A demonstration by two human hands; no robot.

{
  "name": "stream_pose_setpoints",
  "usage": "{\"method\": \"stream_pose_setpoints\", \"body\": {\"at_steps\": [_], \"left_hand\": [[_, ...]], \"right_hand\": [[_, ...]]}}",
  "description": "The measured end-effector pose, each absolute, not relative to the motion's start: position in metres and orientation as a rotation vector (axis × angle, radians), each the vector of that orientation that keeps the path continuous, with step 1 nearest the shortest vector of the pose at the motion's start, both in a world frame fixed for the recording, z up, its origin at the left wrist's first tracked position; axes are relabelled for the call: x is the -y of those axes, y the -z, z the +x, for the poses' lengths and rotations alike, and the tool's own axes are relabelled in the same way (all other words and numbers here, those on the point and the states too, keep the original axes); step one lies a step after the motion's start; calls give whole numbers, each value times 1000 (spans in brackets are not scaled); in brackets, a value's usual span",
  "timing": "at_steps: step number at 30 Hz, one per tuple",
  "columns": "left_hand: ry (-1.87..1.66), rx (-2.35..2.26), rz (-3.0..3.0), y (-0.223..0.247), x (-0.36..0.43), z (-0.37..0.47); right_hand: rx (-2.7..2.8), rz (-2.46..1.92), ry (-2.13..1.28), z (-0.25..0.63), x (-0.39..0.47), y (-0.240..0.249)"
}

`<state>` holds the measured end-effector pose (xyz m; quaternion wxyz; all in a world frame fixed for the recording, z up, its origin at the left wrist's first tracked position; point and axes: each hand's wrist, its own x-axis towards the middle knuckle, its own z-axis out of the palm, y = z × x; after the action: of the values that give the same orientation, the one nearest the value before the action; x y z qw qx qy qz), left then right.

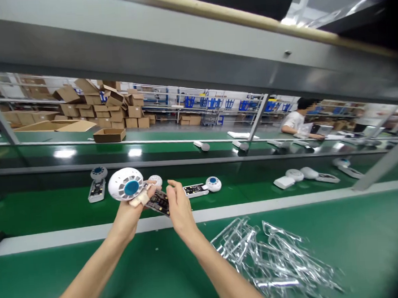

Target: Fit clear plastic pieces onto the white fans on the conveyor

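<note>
In the head view my left hand [132,214] is closed around the neck of a white round-headed device [126,182] with a blue disc in its face. The device's handle lies open, showing a dark circuit board [159,202], and points to the right. My right hand [180,206] is closed at the far end of that handle, thumb along its edge; its other fingers are partly hidden. A pale wrap [139,199] shows around a finger of my left hand. Just beyond my hands, a similar device [196,189] lies on the green conveyor belt [245,191].
Clear plastic frames [273,257] lie heaped at my right on the green worktop [142,278]. More devices [96,186] sit along the belt. A metal beam [179,47] crosses overhead, and a slanted post [385,164] stands at right. Across the line, a person [295,120] works.
</note>
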<state>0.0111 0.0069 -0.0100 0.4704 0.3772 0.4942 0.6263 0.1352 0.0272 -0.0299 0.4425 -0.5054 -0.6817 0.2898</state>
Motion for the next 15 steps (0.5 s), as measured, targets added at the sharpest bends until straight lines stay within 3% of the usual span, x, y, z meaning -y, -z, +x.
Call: {"method": "stream_pose_setpoints", "body": {"at_steps": [7,12,15], "left_hand": [[-1661,-1224,1002,5,11,23],[-1486,-1304,922,10,-16,-9],[-1476,-1546,1011,13,-56,-66]], "right_hand": [[1530,-1278,-658,124,-37,34],[1983,-1331,-549,149,-29,10],[2136,-1651,-318,199,-19,-2]]}}
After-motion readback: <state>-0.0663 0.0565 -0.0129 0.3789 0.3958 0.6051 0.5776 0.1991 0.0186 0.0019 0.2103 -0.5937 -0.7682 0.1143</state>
